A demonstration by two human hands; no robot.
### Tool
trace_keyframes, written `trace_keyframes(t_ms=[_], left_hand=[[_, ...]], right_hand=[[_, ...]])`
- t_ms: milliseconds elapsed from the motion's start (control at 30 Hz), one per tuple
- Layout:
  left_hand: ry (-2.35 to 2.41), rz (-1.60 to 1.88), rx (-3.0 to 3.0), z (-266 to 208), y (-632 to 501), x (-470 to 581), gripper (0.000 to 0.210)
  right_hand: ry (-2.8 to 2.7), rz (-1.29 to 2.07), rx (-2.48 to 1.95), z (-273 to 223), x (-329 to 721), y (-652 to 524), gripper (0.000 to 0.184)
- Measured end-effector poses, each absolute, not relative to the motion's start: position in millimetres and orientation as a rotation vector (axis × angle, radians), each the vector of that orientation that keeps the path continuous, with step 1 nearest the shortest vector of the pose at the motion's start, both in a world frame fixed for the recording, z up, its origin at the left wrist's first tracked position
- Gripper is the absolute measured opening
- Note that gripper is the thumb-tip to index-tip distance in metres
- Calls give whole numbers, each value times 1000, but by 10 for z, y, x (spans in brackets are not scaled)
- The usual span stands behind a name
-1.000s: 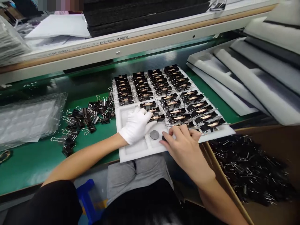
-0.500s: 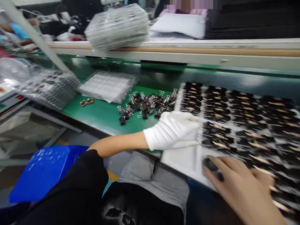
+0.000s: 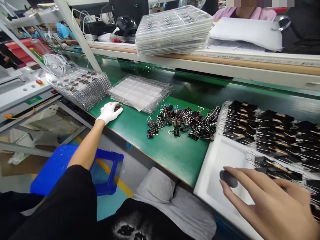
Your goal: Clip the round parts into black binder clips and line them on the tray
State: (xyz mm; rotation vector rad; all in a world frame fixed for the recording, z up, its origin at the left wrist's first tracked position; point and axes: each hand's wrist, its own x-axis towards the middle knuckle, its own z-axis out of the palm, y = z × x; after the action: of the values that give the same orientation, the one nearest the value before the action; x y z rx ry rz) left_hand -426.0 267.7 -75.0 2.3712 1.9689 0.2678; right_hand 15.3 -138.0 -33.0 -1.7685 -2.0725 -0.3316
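My left hand [image 3: 108, 112], in a white glove, is at the near edge of the green table [image 3: 172, 156]. Its fingers curl round a small dark round piece with a gold-coloured rim [image 3: 118, 107]; the glove hides part of it. Over the white tray [image 3: 225, 150], my bare right hand [image 3: 270, 193] pinches a dark flat disc [image 3: 229, 179] between thumb and fingertips. Rows of black binder clips [image 3: 240, 116] with tan pieces between their jaws fill much of that tray. Loose binder clips [image 3: 180, 120] lie heaped on the table beside it.
Clear plastic trays [image 3: 140, 91] lie behind my left hand. Another tray stack [image 3: 82, 86], holding round pieces, stands left beside a white fan [image 3: 54, 65]. More stacked trays [image 3: 172, 30] rest on the shelf. A blue stool [image 3: 57, 170] stands below. A person in pink sits opposite.
My left hand has moved from the clip-filled tray across to the left, onto the gold-rimmed pieces on the table. My right hand still pinches the disc. The view has turned left.
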Motion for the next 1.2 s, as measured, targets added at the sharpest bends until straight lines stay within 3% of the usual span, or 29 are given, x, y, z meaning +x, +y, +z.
trace_keyframes(t_ms=[200, 400, 533, 700, 800, 933, 1033, 1200], left_hand=[[1516, 271, 2643, -896, 2071, -3711, 57], [1444, 63, 2670, -746, 1971, -3396, 52], [1404, 105, 2650, -667, 2003, -3286, 46], [1453, 445, 2563, -714, 1884, -3204, 35], [1533, 846, 2416, -619, 1793, -3138, 33], [1358, 1302, 2132, -366, 1471, -2748, 32], [968, 1015, 1935, -265, 1077, -2237, 30], [602, 671, 1679, -266, 620, -1578, 23]], right_hand=[[-2257, -462, -1656, -194, -82, -1064, 28], [-2171, -10, -1687, -335, -98, -817, 25], [-2139, 173, -1671, -445, -99, -761, 24], [-1878, 465, -1571, -488, -131, -748, 25], [-1534, 736, -1477, -463, -142, -699, 23], [-1105, 1034, -1324, -424, -147, -627, 42], [-1002, 965, -1261, -415, -150, -604, 47], [-1125, 429, -1301, -412, -118, -606, 34]])
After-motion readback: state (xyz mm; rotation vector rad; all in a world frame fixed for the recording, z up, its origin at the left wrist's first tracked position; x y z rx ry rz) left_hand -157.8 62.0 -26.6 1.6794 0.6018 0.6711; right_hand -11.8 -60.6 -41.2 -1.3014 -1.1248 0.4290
